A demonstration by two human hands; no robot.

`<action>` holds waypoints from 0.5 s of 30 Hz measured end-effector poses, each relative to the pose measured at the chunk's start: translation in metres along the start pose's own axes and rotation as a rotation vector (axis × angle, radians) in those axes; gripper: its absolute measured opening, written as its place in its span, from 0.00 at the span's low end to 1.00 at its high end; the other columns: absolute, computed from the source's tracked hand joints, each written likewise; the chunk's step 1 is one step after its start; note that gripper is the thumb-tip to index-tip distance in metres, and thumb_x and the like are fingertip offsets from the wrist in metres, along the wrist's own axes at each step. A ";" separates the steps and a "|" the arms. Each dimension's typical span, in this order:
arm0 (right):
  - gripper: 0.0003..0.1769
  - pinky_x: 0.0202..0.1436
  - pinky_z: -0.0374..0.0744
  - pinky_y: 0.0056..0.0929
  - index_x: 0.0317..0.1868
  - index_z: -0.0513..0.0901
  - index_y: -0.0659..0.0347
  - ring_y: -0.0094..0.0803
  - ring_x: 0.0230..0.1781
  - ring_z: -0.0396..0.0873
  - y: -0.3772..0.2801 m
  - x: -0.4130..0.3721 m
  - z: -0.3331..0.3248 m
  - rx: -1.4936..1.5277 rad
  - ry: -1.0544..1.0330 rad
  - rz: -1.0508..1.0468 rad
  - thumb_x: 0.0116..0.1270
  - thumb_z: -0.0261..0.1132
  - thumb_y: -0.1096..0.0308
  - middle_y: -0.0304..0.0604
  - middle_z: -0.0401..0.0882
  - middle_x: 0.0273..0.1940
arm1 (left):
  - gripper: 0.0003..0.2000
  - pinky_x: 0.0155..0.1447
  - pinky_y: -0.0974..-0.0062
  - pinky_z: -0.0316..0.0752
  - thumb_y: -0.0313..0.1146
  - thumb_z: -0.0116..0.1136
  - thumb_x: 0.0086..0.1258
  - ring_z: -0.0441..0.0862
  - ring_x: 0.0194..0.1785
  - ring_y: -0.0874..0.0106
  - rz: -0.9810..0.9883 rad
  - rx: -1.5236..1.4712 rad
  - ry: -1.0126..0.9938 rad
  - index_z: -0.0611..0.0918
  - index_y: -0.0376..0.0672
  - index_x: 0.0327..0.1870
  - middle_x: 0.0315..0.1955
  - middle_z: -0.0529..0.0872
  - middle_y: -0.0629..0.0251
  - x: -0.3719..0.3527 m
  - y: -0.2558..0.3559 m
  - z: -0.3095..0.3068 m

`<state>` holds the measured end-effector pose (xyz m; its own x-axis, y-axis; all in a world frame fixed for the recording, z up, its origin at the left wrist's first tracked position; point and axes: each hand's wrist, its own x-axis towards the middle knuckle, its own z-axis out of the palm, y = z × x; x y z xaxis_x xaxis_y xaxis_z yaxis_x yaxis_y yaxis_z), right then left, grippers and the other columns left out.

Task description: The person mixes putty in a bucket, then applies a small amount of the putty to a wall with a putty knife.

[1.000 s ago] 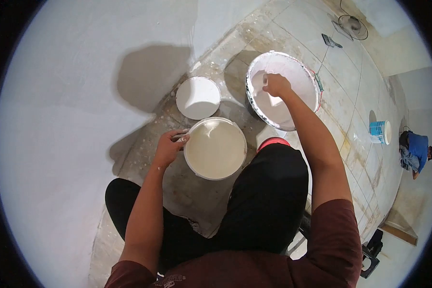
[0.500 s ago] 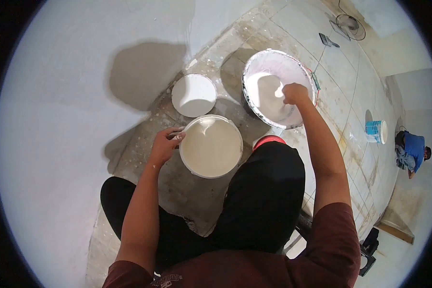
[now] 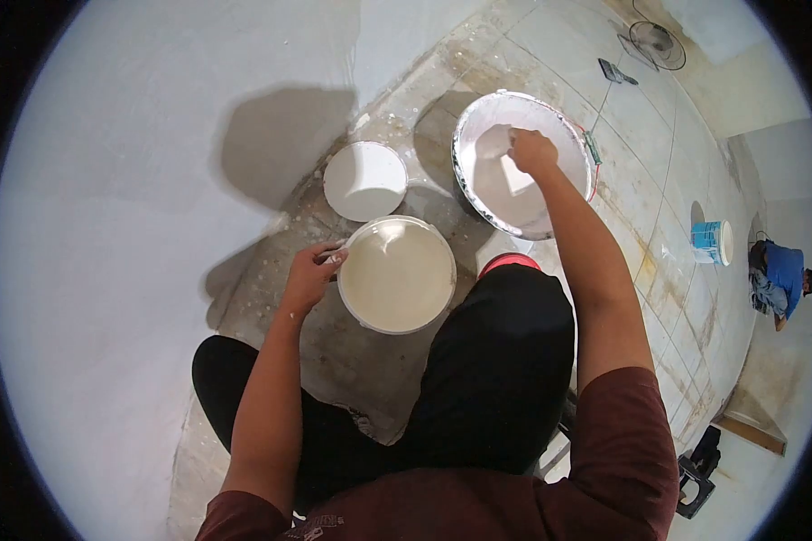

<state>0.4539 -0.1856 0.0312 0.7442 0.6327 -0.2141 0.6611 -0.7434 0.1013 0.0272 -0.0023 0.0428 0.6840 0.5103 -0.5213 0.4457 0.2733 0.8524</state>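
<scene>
My left hand (image 3: 310,275) is closed on the left rim of a round white bucket (image 3: 397,275) with pale cream contents, between my knees. Over a larger bucket (image 3: 512,209) with white material inside, my right hand (image 3: 533,151) has its fingers curled together; what they hold, if anything, cannot be made out. A round white lid (image 3: 364,181) lies on the floor beyond the smaller bucket. Part of a red rim (image 3: 512,261) shows beside my right knee.
A pale wall (image 3: 135,198) runs along the left. On the tiled floor are a blue-and-white bucket (image 3: 707,242), a flat tool (image 3: 616,72) and a fan (image 3: 656,45). A person in blue (image 3: 782,275) is low down at the far right. A black object (image 3: 697,478) stands lower right.
My right hand has moved left and up inside the large bucket's outline. My left hand stays at the smaller bucket's rim.
</scene>
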 end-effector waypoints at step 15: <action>0.16 0.48 0.78 0.42 0.38 0.84 0.54 0.44 0.46 0.81 -0.007 -0.018 -0.003 0.116 -0.288 -0.398 0.51 0.69 0.55 0.50 0.83 0.41 | 0.19 0.43 0.74 0.79 0.34 0.61 0.68 0.83 0.38 0.72 -0.012 -0.020 -0.013 0.77 0.31 0.55 0.39 0.86 0.54 0.001 -0.004 -0.001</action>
<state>0.4363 -0.1910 0.0369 0.3697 0.7986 -0.4749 0.8611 -0.4865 -0.1479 0.0256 -0.0022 0.0388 0.6862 0.4965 -0.5317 0.4423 0.2956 0.8468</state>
